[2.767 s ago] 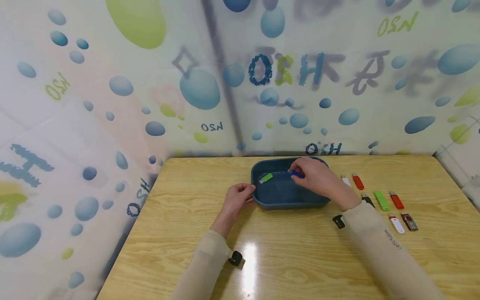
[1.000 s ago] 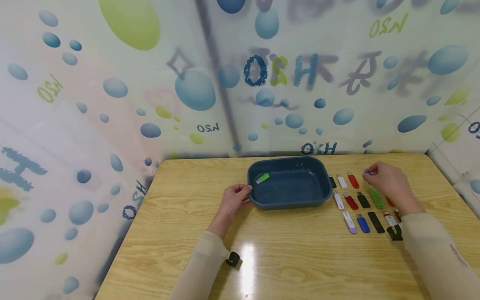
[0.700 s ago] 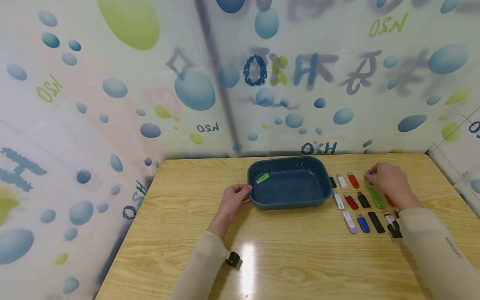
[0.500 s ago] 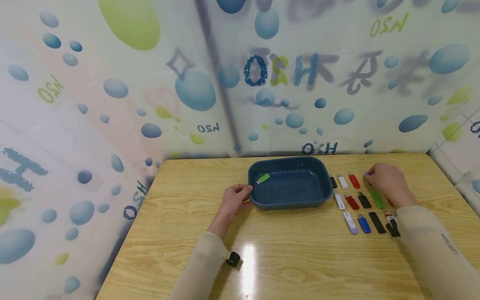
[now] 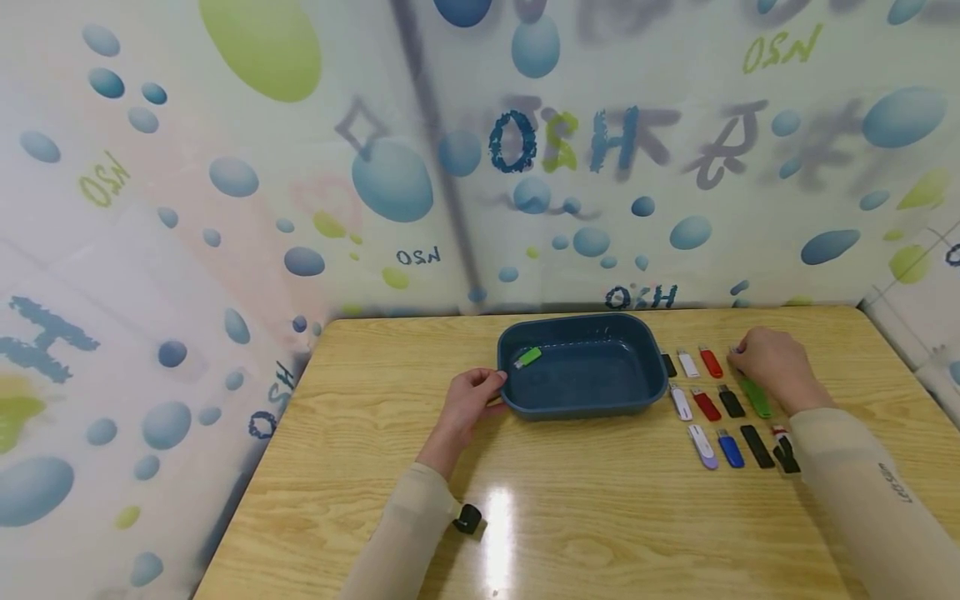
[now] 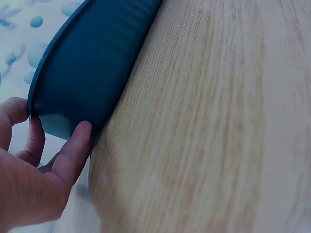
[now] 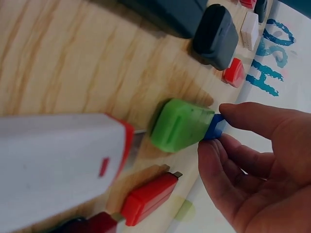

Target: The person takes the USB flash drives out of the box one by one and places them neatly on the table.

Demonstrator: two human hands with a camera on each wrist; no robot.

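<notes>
My left hand (image 5: 468,404) holds the near left corner of a dark blue tray (image 5: 581,411); in the left wrist view its thumb is at the rim and other fingers press the outer wall. A green USB flash drive (image 5: 528,358) lies inside the tray, at its left end. To the right, my right hand (image 5: 776,367) pinches a blue USB flash drive (image 7: 215,127) between thumb and fingers, low over the table at the back row. The hand mostly covers this drive in the head view. Just in front of it lies another green flash drive (image 7: 180,125).
Rows of flash drives lie right of the tray, among them a red one (image 5: 710,362), a white one (image 5: 687,363), a blue one (image 5: 730,448) and a black one (image 5: 757,447). A patterned wall (image 5: 480,167) stands behind the wooden table (image 5: 375,375).
My right hand has carried the blue flash drive from above the tray to the back row at the right, then lowered slightly there. My left hand has stayed at the tray's corner.
</notes>
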